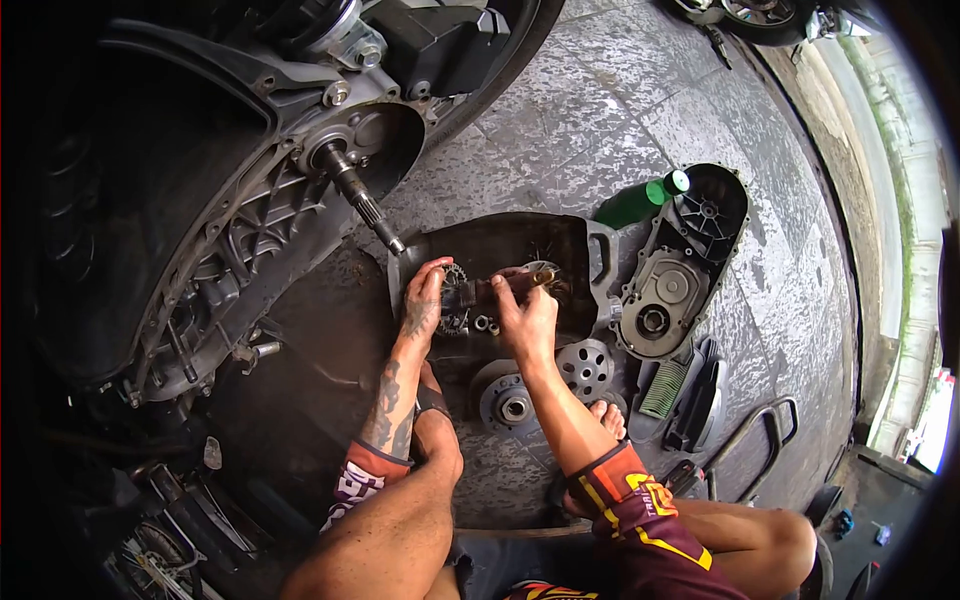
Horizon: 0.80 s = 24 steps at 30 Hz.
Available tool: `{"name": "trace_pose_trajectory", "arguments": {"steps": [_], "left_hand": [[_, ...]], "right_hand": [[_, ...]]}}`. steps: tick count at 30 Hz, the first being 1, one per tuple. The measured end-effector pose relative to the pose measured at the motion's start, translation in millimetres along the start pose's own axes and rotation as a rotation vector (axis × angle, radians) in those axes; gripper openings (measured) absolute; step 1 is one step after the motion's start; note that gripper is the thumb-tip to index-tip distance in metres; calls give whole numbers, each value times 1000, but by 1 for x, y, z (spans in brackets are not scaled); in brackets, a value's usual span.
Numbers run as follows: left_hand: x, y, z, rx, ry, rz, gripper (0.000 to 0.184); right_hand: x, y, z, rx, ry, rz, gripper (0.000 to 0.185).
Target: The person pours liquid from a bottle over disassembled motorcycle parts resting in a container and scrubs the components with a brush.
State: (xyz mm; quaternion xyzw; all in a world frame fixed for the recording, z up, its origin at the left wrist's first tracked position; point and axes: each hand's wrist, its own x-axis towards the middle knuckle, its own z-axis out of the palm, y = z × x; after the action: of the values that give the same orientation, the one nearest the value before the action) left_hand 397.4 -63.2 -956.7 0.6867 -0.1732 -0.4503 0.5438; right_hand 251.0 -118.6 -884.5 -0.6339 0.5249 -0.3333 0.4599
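Over a dark plastic basin, my left hand is closed on the edge of a toothed metal gear. My right hand grips the dark handle of a paintbrush, whose handle end sticks out past the fingers. The brush head points left toward the gear; whether its bristles touch it I cannot tell. Small ring-shaped metal parts lie in the basin below the brush. My fingers hide part of the gear.
At upper left is an opened scooter engine case with a protruding shaft. A green bottle and a case cover stand right of the basin. A round pulley, a perforated disc and an air filter lie nearer me.
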Motion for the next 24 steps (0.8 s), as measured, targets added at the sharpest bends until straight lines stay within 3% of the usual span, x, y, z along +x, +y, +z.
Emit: {"name": "trace_pose_trajectory", "arguments": {"steps": [1, 4, 6, 10, 12, 14, 16, 19, 21, 24], "left_hand": [[4, -8, 3, -5, -25, 128, 26], [3, -16, -3, 10, -29, 119, 26], [4, -15, -4, 11, -27, 110, 25], [4, -13, -3, 12, -31, 114, 25], [4, -12, -3, 7, -33, 114, 24], [3, -12, -2, 9, -36, 104, 24], [4, -10, -3, 11, -38, 106, 24], [2, -11, -3, 15, -38, 113, 23], [1, -11, -3, 16, -39, 110, 23], [2, -12, -4, 16, -34, 110, 23]], "right_hand": [[5, -16, -2, -10, -17, -42, 16], [0, -43, -2, 59, -66, -107, 13], [-5, -15, 4, 36, -130, -151, 13], [-6, -10, -16, -105, -253, -121, 14], [-5, -14, -19, -32, -277, -87, 14], [-8, -3, -15, 15, -339, -251, 17], [3, -1, -11, -72, -232, -234, 19], [10, -3, -12, -42, -277, -244, 16], [11, -1, -19, 28, -334, -128, 14], [15, 12, -18, -122, -291, -93, 16]]}}
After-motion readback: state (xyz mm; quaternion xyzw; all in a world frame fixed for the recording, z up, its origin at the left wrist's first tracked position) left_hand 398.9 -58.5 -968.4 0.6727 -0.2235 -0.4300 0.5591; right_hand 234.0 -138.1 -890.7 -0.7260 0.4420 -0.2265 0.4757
